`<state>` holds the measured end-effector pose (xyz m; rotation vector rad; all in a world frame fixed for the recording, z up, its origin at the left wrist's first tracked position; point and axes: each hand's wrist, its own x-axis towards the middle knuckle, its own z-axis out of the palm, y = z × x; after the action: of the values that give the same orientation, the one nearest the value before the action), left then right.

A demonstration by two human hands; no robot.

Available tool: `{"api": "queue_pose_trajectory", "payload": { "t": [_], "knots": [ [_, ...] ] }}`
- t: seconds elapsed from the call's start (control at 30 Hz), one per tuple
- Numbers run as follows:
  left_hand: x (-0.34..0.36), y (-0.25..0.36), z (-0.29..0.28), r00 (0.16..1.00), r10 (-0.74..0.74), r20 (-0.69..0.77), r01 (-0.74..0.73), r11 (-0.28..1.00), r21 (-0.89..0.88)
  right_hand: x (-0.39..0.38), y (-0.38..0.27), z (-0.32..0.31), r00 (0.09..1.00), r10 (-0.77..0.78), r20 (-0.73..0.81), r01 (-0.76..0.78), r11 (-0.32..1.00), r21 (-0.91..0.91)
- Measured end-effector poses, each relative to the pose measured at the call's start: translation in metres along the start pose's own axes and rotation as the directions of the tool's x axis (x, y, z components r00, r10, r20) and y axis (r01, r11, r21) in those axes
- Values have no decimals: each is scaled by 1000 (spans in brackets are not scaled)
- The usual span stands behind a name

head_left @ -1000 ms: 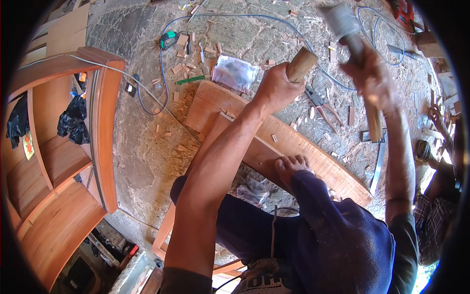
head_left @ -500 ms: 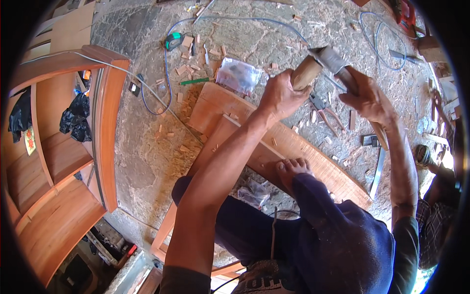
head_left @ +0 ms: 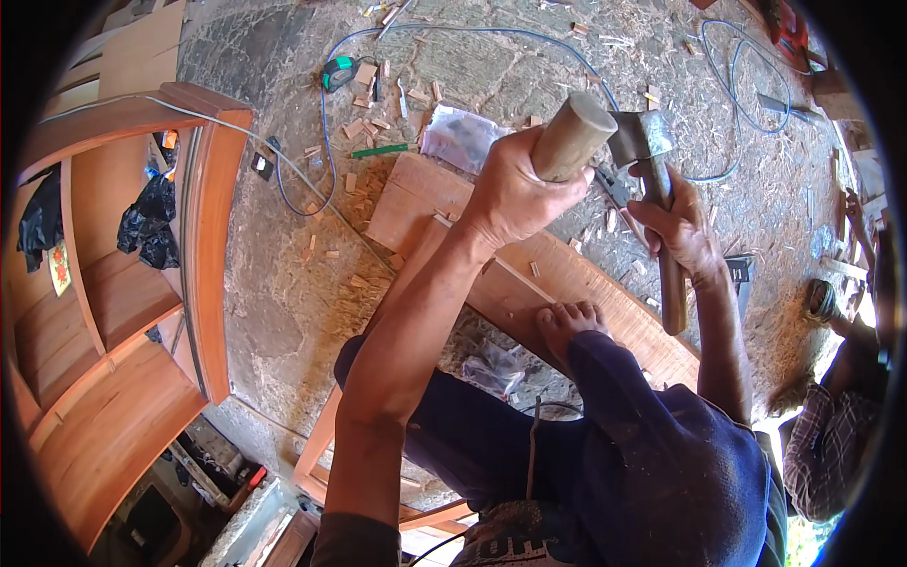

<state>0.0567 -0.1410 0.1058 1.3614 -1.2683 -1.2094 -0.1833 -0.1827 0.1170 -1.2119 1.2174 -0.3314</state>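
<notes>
My left hand [head_left: 520, 194] is wrapped round a thick round wooden piece [head_left: 576, 132], its flat end pointing up; the lower end is hidden in the fist. Close on its right, my right hand [head_left: 682, 227] grips the wooden handle of a hatchet [head_left: 642, 138], whose metal head stands beside the round piece with its broad edge toward it. Below both hands lie wooden boards [head_left: 595, 298] on the floor, with my bare foot [head_left: 572, 326] resting on them. Pliers [head_left: 614, 189] are partly hidden behind my hands.
An orange-brown wooden cabinet frame [head_left: 215, 265] stands at the left. Across the floor are a tape measure [head_left: 338, 73], a green strip [head_left: 380, 150], a clear plastic bag [head_left: 460, 138], a blue cable [head_left: 453, 28] and wood chips. Another person's checked clothing [head_left: 827, 444] shows at the right.
The hatchet has dropped lower, its handle now nearly upright. My left hand has moved slightly left and nearer, and the round wooden piece shows its end more fully.
</notes>
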Motion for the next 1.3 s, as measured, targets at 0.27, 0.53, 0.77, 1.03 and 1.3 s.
{"api": "queue_pose_trajectory", "payload": {
  "t": [0.27,0.53,0.77,1.03,1.3],
  "knots": [
    [4,3,2,998,-44,39,46,997,-65,-5,3,-1,1000,14,-7,-14,1000,10],
    [2,-18,7,1000,11,6,-11,1000,-9,-7,-2,-3,1000,-22,6,22,997,-72],
    [16,-27,18,995,-94,45,88,989,121,13,-68,-33,959,-261,-113,204,908,-367],
    [17,-37,16,991,-124,41,119,988,99,15,-75,-52,935,-327,139,339,700,-629],
    [33,-52,20,979,-181,97,165,975,151,36,-45,-60,942,-188,279,322,743,-587]
  ]
}}
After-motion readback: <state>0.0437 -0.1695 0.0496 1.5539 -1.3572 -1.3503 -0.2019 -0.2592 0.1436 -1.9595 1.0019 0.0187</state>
